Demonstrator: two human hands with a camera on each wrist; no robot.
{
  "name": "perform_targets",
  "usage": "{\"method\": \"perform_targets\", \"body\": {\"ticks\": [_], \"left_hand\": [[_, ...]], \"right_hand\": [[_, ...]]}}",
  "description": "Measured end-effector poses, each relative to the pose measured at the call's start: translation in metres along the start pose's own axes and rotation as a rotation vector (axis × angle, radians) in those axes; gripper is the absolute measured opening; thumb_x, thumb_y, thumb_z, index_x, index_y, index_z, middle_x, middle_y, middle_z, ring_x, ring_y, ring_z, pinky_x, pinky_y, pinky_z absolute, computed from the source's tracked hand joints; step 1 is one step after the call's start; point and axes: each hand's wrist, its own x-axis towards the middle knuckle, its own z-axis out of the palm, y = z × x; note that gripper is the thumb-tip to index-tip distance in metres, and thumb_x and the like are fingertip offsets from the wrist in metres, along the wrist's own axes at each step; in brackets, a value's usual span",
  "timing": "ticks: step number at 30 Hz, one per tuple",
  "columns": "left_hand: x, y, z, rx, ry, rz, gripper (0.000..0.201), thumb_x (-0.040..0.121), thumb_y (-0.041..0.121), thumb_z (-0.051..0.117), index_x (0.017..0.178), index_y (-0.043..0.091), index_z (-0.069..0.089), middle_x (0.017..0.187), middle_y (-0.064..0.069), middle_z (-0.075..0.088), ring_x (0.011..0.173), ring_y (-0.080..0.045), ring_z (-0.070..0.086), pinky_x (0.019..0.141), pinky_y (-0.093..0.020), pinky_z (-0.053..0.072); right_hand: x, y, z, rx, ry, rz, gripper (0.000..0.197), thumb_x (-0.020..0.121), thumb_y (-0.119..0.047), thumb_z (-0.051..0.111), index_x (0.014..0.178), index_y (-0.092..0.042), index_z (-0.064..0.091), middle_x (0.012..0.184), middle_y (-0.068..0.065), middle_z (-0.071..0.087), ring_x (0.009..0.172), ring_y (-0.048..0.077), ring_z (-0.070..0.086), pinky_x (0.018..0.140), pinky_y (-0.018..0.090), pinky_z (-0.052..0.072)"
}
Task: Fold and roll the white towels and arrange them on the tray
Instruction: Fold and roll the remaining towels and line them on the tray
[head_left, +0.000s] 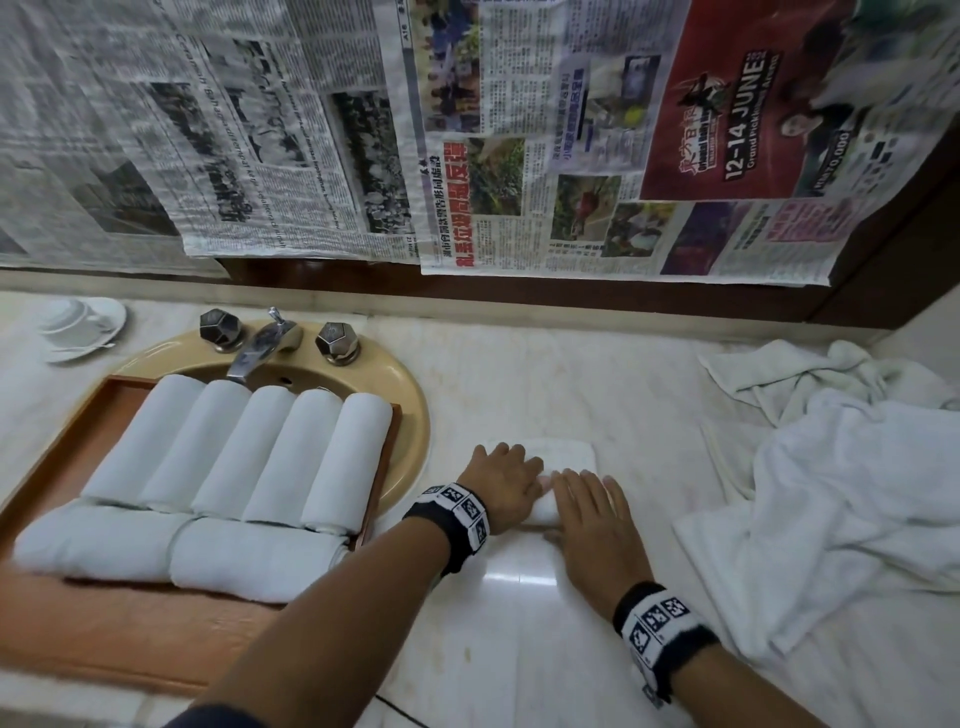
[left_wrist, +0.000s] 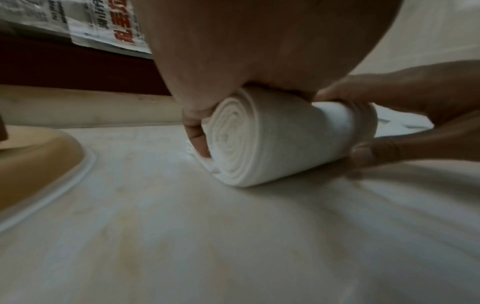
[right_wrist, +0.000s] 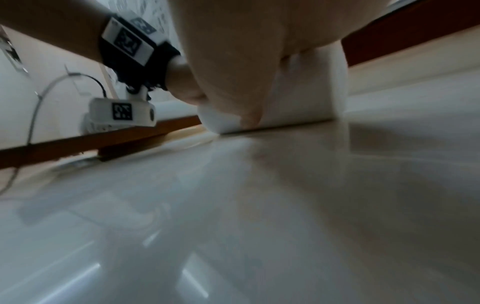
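now | left grip (head_left: 501, 486), right grip (head_left: 592, 525) hold towel roll (left_wrist: 272, 144) | sink rim (head_left: 415, 415) near

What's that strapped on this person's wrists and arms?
The left hand and right hand are bare. The left wristband and right wristband are black with white, black-patterned marker tiles. Under the left one hangs a white camera box with a grey cable.

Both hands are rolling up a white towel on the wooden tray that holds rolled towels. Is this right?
Not quite. The left hand and right hand are rolling up the white towel on the marble counter, to the right of the wooden tray that holds rolled towels, not on it. The head view shows this.
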Motion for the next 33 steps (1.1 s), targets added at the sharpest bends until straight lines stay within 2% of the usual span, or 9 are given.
{"method": "perform_targets", "body": {"ticks": [5, 10, 13, 16, 19, 22, 24, 28, 33], "left_hand": [[0.001, 0.009, 0.0, 0.075, 0.158, -0.142, 0.043, 0.103, 0.043, 0.021, 0.107, 0.015, 0.053, 0.102, -0.01, 0.056, 0.089, -0.031, 0.051, 0.078, -0.045, 0.038], [-0.044, 0.038, 0.014, 0.02, 0.305, -0.133, 0.013, 0.098, 0.028, 0.037, 0.098, 0.019, 0.047, 0.096, -0.005, 0.051, 0.083, -0.027, 0.046, 0.079, -0.046, 0.041], [-0.08, 0.058, 0.023, 0.001, 0.263, -0.109, 0.019, 0.095, 0.031, 0.042, 0.109, 0.019, 0.048, 0.104, -0.002, 0.05, 0.094, -0.026, 0.045, 0.095, -0.052, 0.037], [-0.105, 0.063, 0.029, 0.027, 0.279, -0.014, 0.013, 0.091, 0.031, 0.056, 0.1, 0.023, 0.053, 0.096, 0.001, 0.051, 0.084, -0.025, 0.049, 0.083, -0.05, 0.043], [-0.113, 0.059, 0.03, 0.046, 0.222, 0.002, 0.01, 0.096, 0.032, 0.048, 0.097, 0.023, 0.052, 0.091, 0.0, 0.053, 0.076, -0.026, 0.048, 0.071, -0.042, 0.039], [-0.101, 0.054, 0.024, 0.022, 0.145, -0.066, 0.027, 0.103, 0.037, 0.032, 0.102, 0.019, 0.053, 0.095, -0.003, 0.059, 0.079, -0.028, 0.053, 0.072, -0.043, 0.041], [-0.09, 0.05, 0.016, 0.001, 0.099, -0.088, 0.038, 0.107, 0.039, 0.024, 0.103, 0.017, 0.056, 0.099, -0.005, 0.063, 0.084, -0.029, 0.055, 0.075, -0.043, 0.042], [-0.068, 0.043, 0.005, 0.015, 0.048, -0.107, 0.042, 0.107, 0.035, 0.027, 0.1, 0.015, 0.063, 0.101, -0.009, 0.064, 0.093, -0.031, 0.055, 0.075, -0.039, 0.039], [-0.049, 0.039, 0.0, -0.27, -0.012, -0.366, 0.045, 0.103, 0.038, 0.036, 0.093, 0.011, 0.07, 0.102, -0.014, 0.06, 0.098, -0.034, 0.057, 0.08, -0.038, 0.045]], "right_hand": [[0.029, 0.017, -0.024, 0.016, -0.121, -0.064, 0.052, 0.092, -0.041, 0.057, 0.14, -0.023, 0.048, 0.129, -0.005, 0.057, 0.117, 0.022, 0.052, 0.107, 0.04, 0.035], [0.04, 0.019, -0.047, 0.127, -0.412, -0.074, 0.048, 0.101, -0.047, 0.04, 0.142, -0.023, 0.044, 0.139, -0.001, 0.052, 0.125, 0.023, 0.044, 0.105, 0.04, 0.034], [0.036, 0.016, -0.057, 0.242, -0.608, -0.046, 0.035, 0.099, -0.048, 0.043, 0.121, -0.025, 0.056, 0.122, -0.002, 0.063, 0.114, 0.022, 0.053, 0.101, 0.042, 0.034], [0.023, 0.005, -0.063, 0.397, -0.736, 0.012, 0.024, 0.099, -0.044, 0.047, 0.104, -0.024, 0.058, 0.102, -0.006, 0.063, 0.099, 0.017, 0.054, 0.1, 0.042, 0.031], [0.003, -0.002, -0.051, 0.384, -0.609, 0.033, 0.03, 0.099, -0.043, 0.047, 0.117, -0.024, 0.061, 0.116, -0.003, 0.06, 0.112, 0.018, 0.05, 0.101, 0.042, 0.032], [-0.029, -0.012, -0.034, 0.286, -0.12, -0.004, 0.038, 0.096, -0.04, 0.038, 0.119, -0.023, 0.064, 0.115, -0.004, 0.058, 0.107, 0.021, 0.052, 0.093, 0.038, 0.04], [-0.052, -0.023, -0.025, 0.198, 0.071, -0.099, 0.042, 0.092, -0.031, 0.038, 0.118, -0.014, 0.065, 0.113, 0.002, 0.061, 0.102, 0.026, 0.057, 0.092, 0.042, 0.047], [-0.066, -0.04, -0.012, 0.017, -0.032, -0.104, 0.066, 0.079, -0.027, 0.051, 0.138, 0.002, 0.051, 0.135, 0.018, 0.054, 0.125, 0.037, 0.051, 0.111, 0.056, 0.033], [-0.035, -0.036, -0.017, -0.074, -0.136, -0.094, 0.072, 0.065, -0.036, 0.06, 0.126, 0.001, 0.056, 0.112, 0.014, 0.059, 0.101, 0.034, 0.053, 0.1, 0.055, 0.039]]}}
